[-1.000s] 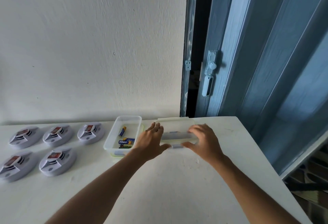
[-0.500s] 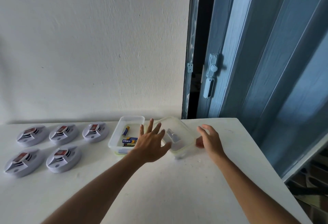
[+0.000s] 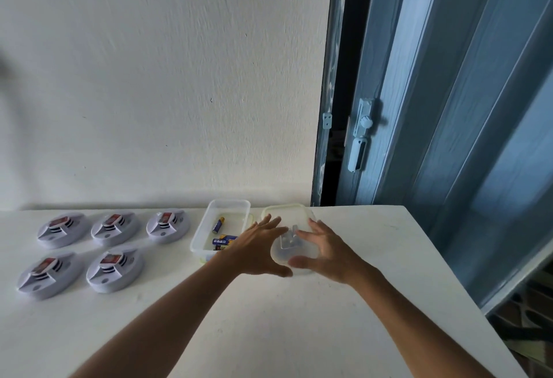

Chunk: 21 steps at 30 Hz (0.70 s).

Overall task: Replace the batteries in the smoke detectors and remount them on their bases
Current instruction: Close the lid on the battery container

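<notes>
- Five smoke detectors [image 3: 112, 250] lie in two rows near the table's [image 3: 269, 332] left edge: three along the back edge, two nearer the front. Each shows a red-and-white label whose writing is too blurred to read. They sit as they did a second ago.
- Clear plastic container [image 3: 209, 219], at the middle of the back edge, holds the batteries [image 3: 223, 241]: one blue-and-gold cell lies alone toward the back, others lie bunched at the near end. Their label print cannot be made out, and the left wrist hides the container's near right corner.
- Left hand [image 3: 257, 250], fingers spread wide and straight, rests against the left side of the lid; half a second ago it hovered apart from it.
- Translucent lid [image 3: 294, 228], just right of the container, appears tilted with its near end raised between both hands; its lower rim is hard to separate from the table. A second ago it lay flat under both palms.
- Right hand [image 3: 324, 250] cups the lid's right side, fingers loosely curved on it and thumb underneath its near edge.
- Blue folding door [image 3: 449, 108] stands beyond the table's right back corner.
</notes>
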Each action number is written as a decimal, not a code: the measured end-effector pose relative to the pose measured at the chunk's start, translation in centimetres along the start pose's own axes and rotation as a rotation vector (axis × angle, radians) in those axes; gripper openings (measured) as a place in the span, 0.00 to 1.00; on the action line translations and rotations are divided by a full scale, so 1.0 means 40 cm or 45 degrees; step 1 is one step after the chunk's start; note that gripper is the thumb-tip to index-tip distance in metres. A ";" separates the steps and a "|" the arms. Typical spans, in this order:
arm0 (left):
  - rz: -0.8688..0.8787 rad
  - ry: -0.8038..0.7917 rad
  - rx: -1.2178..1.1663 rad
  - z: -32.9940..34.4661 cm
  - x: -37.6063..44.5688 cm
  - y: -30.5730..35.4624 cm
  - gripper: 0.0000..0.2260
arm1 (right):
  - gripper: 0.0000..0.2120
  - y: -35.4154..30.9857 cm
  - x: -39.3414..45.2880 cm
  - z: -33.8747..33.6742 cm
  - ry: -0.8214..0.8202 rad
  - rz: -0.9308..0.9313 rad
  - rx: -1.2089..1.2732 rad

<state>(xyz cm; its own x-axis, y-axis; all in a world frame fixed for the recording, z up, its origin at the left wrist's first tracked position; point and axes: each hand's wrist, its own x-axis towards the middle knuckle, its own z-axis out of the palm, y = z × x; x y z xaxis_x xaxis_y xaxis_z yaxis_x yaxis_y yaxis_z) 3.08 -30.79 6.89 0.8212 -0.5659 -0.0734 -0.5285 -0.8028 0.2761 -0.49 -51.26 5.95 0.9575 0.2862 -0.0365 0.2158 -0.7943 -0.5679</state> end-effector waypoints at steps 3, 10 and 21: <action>0.001 -0.047 0.039 -0.021 0.005 -0.007 0.45 | 0.47 -0.021 0.004 -0.013 -0.062 -0.050 -0.315; -0.033 0.028 0.134 0.009 -0.001 0.022 0.45 | 0.44 -0.078 0.021 -0.018 -0.016 -0.061 -0.559; 0.119 0.040 0.008 0.005 -0.001 0.002 0.31 | 0.19 -0.061 0.101 -0.064 0.105 0.068 -0.085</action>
<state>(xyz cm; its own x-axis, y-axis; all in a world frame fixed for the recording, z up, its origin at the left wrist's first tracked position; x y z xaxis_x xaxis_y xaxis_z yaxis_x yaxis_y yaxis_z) 2.96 -30.86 6.73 0.7748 -0.6320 -0.0172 -0.6041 -0.7482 0.2742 3.35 -49.55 9.28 0.9799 0.1995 0.0037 0.1734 -0.8422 -0.5105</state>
